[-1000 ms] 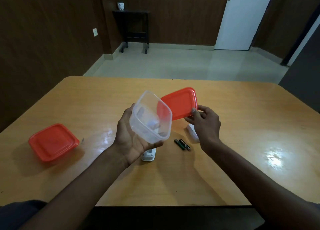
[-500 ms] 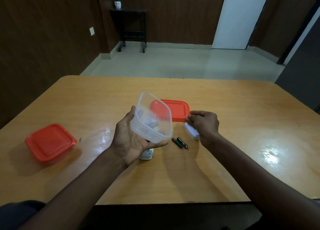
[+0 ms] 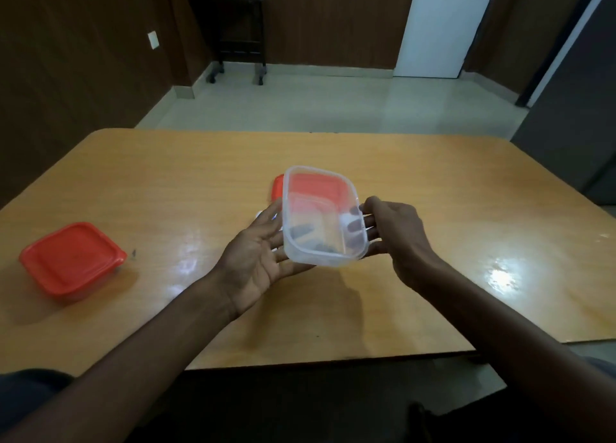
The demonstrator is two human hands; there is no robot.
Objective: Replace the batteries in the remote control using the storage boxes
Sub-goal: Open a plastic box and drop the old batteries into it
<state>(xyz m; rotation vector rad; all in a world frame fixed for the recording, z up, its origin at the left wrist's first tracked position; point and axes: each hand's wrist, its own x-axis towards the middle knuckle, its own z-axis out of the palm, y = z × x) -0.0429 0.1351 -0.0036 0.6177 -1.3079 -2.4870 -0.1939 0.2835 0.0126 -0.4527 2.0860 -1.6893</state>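
Both my hands hold a clear plastic storage box (image 3: 321, 215) above the middle of the table, its open top turned toward me. My left hand (image 3: 263, 256) cups its left side and bottom from below. My right hand (image 3: 390, 232) grips its right edge, fingers showing through the wall. The box's red lid (image 3: 278, 187) lies flat on the table behind it, mostly seen through the clear plastic. A second storage box with its red lid on (image 3: 71, 259) stands at the left. The remote and the loose batteries are hidden behind the box and hands.
The wooden table (image 3: 433, 189) ends close to me at its front edge (image 3: 333, 359) and its right corner. Beyond it lie a tiled floor, a dark side table (image 3: 230, 32) against the wall and a white door (image 3: 440, 25).
My right hand let go of the red lid on the table and came to the clear box's right edge. The box tilted so that its opening faces me, and it now covers the remote and batteries.
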